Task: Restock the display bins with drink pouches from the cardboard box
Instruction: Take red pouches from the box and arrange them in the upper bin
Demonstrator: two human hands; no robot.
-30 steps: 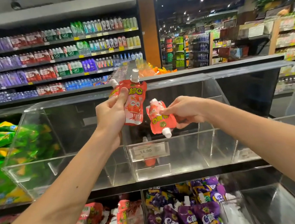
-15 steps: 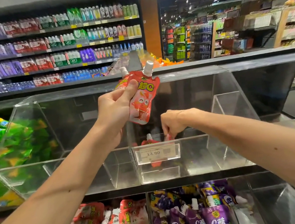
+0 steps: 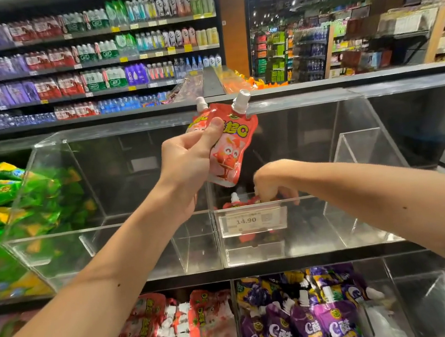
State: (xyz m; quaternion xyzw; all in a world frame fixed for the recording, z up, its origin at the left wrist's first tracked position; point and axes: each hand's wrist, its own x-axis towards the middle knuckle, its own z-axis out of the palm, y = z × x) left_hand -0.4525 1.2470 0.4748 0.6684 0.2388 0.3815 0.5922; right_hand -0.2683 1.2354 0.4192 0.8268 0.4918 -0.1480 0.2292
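Holding two red drink pouches [image 3: 234, 150] by their upper parts, the left hand [image 3: 187, 167] is raised above the clear plastic bin [image 3: 334, 221] in the middle of the upper shelf, thumb pressed across the front pouch and fingers wrapped behind; both white caps point up and tilt slightly right. The right hand [image 3: 273, 181] reaches down into that bin, fingers bent downward and touching another red pouch [image 3: 238, 202], which lies on its side near the bin's front edge, just behind the price tag [image 3: 253, 220] reading 14.90. Whether those fingers pinch the pouch or only rest on it I cannot tell. Apart from that pouch, the bin shows mostly bare clear walls. At the left edge of the same shelf, a neighbouring bin is packed with green packs [image 3: 1, 201]. On the shelf below, one bin holds a heap of red pouches [image 3: 180, 333] and the one beside it holds purple pouches [image 3: 305, 326]. Shelves of bottles [image 3: 89, 50] line the far wall.
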